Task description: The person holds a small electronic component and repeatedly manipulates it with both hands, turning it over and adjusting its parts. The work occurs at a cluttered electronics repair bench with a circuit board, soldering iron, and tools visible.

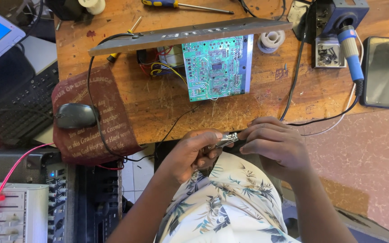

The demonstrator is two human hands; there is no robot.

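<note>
Patterned shirt (223, 207) nearest; both hands pinch small shiny metal clipper (225, 141): left hand (193, 150), right hand (273, 143), near table edge.

1. A scratched wooden workbench (167, 103) fills the middle of the scene.
2. Right of the workbench lies speckled pinkish flooring (365, 157).
3. Below its left edge, pale floor tiles (138, 173) show.

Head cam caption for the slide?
Both hands grip a small metal clipper below a green circuit board.
</note>
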